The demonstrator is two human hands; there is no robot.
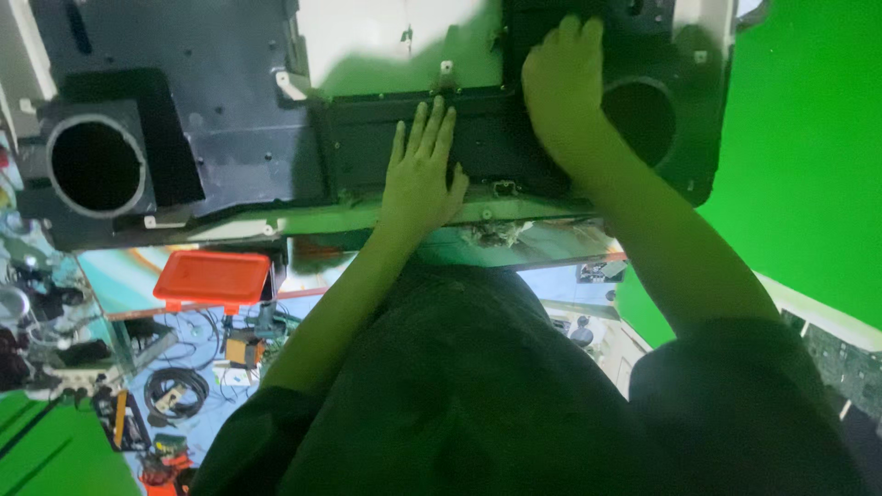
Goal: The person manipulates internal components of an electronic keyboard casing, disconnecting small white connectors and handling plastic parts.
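Note:
A large black machine housing (230,138) fills the upper part of the view, with a round opening (96,165) at its left and another (643,119) at its right. My left hand (418,174) lies flat on the black middle panel (367,147), fingers spread and holding nothing. My right hand (562,83) rests higher up on the housing, just left of the right round opening. Its fingers are together and bent over a ridge, and whether they grip it is unclear. A white panel (395,37) sits above the middle panel.
An orange tray (213,278) lies below the housing at the left. Coiled cables (175,386), small tools and a yellow box (243,349) are scattered at the lower left. A green surface (808,156) covers the right side, with a circuit board (845,358) at its lower edge.

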